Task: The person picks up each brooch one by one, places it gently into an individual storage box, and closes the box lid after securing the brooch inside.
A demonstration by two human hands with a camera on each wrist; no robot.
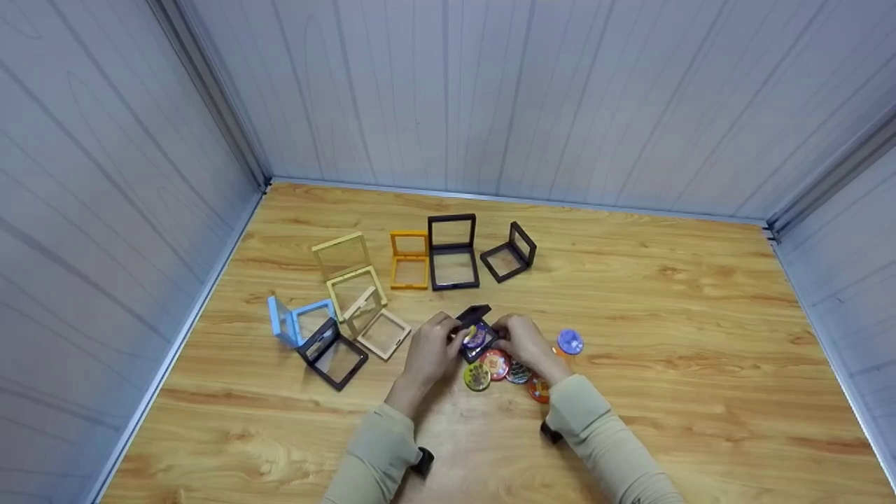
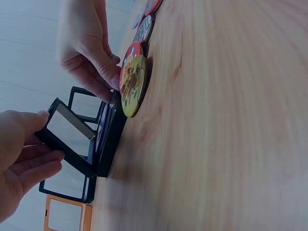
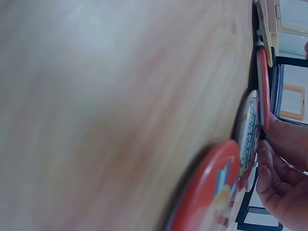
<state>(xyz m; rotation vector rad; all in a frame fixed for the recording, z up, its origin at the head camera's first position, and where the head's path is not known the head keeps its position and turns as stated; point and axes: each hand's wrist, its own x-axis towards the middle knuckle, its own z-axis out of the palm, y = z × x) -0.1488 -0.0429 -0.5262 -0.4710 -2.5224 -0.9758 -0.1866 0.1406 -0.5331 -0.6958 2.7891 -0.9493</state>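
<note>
A small black hinged display frame (image 2: 111,140) stands part-way open between the two hands, a round purple badge (image 1: 476,338) lying inside it. My left hand (image 1: 428,350) grips the raised lid by its edge, thumb on one side and fingers on the other. At the opposite side, my right hand (image 1: 526,343) holds the frame's base with thumb and fingers; part of that grip is hidden. Just in front lie a yellow-green badge (image 1: 477,376), a red badge (image 1: 495,365) and a dark patterned badge (image 1: 519,373), close to the right hand.
An orange-red badge (image 3: 209,192) and a blue badge (image 1: 570,341) lie to the right. Behind stand an orange frame (image 1: 409,273), a large black frame (image 1: 453,285) and a dark frame (image 1: 505,262). Yellow, beige, blue and black frames cluster left. Panel walls border the wooden table (image 1: 700,336).
</note>
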